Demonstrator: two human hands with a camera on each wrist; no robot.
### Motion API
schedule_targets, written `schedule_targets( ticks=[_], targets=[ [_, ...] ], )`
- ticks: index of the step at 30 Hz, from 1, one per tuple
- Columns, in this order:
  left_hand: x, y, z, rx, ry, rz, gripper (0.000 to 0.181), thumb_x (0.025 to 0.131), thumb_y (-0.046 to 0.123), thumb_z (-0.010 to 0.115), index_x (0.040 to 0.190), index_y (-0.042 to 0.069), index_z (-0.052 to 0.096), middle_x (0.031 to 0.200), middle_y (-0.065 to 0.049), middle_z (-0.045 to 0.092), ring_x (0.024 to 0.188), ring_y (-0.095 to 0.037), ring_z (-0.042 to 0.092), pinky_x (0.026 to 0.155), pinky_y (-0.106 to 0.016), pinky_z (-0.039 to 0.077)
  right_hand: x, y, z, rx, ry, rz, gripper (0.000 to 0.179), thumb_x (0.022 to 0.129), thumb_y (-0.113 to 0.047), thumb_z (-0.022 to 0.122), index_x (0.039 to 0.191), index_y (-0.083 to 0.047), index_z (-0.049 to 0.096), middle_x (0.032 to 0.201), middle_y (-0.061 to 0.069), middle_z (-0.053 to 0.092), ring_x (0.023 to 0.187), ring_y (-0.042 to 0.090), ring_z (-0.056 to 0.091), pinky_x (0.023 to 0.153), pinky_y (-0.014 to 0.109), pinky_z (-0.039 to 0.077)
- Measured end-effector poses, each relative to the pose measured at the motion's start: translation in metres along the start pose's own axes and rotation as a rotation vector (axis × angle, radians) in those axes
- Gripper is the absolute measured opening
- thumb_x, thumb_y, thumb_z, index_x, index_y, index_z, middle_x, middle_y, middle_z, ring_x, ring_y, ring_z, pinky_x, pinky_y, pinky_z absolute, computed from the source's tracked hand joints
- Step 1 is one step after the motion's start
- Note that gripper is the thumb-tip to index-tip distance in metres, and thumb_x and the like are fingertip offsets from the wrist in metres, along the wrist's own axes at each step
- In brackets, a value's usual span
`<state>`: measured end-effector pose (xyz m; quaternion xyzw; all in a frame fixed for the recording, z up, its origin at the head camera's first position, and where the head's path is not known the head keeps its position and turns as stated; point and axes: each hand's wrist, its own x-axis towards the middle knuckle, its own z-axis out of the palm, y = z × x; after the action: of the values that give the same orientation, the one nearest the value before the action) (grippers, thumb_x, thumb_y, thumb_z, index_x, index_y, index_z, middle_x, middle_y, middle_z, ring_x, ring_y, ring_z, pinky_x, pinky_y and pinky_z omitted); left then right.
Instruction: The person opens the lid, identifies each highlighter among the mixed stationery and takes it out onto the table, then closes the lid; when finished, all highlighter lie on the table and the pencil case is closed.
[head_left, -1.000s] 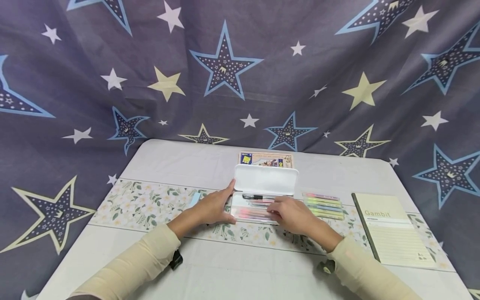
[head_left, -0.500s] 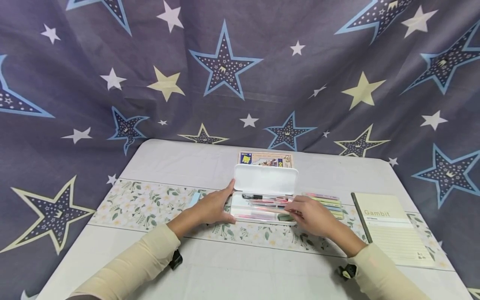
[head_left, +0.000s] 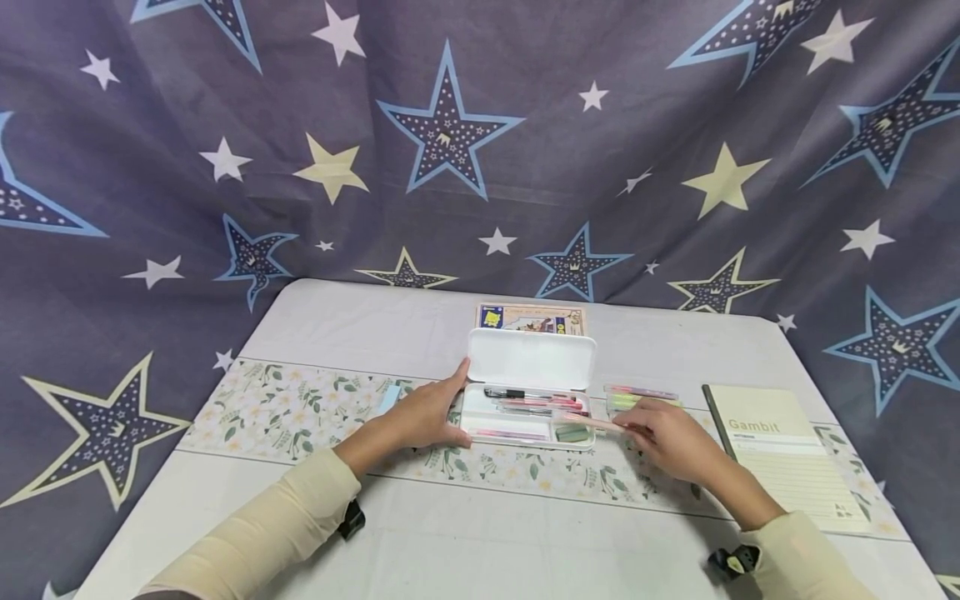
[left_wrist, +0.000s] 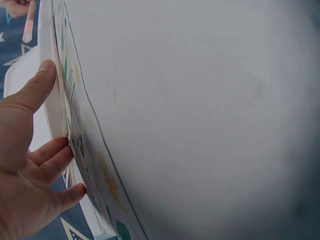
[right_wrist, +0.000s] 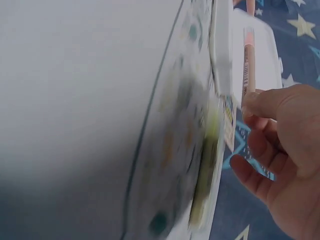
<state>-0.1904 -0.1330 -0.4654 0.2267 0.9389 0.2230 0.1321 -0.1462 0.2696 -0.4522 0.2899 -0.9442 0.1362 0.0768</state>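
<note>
An open white pencil case (head_left: 474, 402) lies in mid-table with its lid raised at the back. Several pens (head_left: 540, 403), black and red among them, lie along its rear part; a pink-toned pen (head_left: 510, 435) is in the front section and a green eraser-like block (head_left: 572, 433) in the front right section. My left hand (head_left: 423, 414) rests against the case's left end, thumb and fingers spread along its edge. Between thumb and fingertips, my right hand (head_left: 675, 437) pinches a pale pink highlighter (right_wrist: 249, 70) by one end; its other end reaches over the case's right side.
Several highlighters (head_left: 641, 392) lie right of the case, partly behind my right hand. Further right is a cream notebook (head_left: 787, 458). A printed box (head_left: 532, 317) stands behind the lid, and a light blue item (head_left: 390, 398) lies beside my left hand.
My right hand has moved right from inside the case, drawing the pink highlighter out with it. The green block has come into sight. My left hand has stayed in place.
</note>
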Motion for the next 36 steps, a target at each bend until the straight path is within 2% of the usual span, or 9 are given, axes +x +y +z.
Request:
schedule_targets(
  ticks=[11,19,26,36],
  targets=[
    [0.0,0.0,0.0,0.009,-0.002,-0.01,0.136,0.073,0.058,0.086,0.165,0.015,-0.004,0.166,-0.007,0.034,0.15,-0.028,0.04,0.123,-0.044,0.035,-0.032,0.032,-0.003,0.02,0.074,-0.005,0.028,0.082,-0.001,0.081,0.107,-0.014,0.079,0.088,-0.007,0.066,0.071,-0.007,0.047,0.057,0.019,0.046],
    [0.0,0.001,0.0,0.007,-0.015,-0.022,0.137,0.073,0.058,0.086,0.165,0.017,-0.006,0.167,-0.006,0.031,0.151,-0.027,0.039,0.124,-0.044,0.035,-0.046,0.046,-0.003,0.027,0.095,-0.013,0.029,0.08,0.001,0.082,0.105,-0.015,0.079,0.09,-0.007,0.068,0.072,-0.007,0.049,0.056,0.019,0.046],
    [0.0,0.001,0.0,0.014,-0.019,-0.035,0.136,0.073,0.058,0.086,0.165,0.017,-0.007,0.167,-0.006,0.031,0.151,-0.027,0.038,0.124,-0.044,0.035,-0.05,0.055,-0.002,0.002,0.082,0.017,0.028,0.081,-0.001,0.082,0.104,-0.017,0.079,0.092,-0.008,0.068,0.072,-0.007,0.049,0.057,0.022,0.045],
    [0.001,0.002,0.0,0.017,-0.019,-0.036,0.136,0.074,0.058,0.086,0.165,0.018,-0.007,0.168,-0.005,0.029,0.152,-0.027,0.037,0.124,-0.044,0.035,-0.053,0.059,-0.007,-0.049,0.028,0.08,0.027,0.082,-0.002,0.081,0.104,-0.017,0.079,0.094,-0.005,0.07,0.076,0.003,0.059,0.061,0.028,0.051]
  ],
)
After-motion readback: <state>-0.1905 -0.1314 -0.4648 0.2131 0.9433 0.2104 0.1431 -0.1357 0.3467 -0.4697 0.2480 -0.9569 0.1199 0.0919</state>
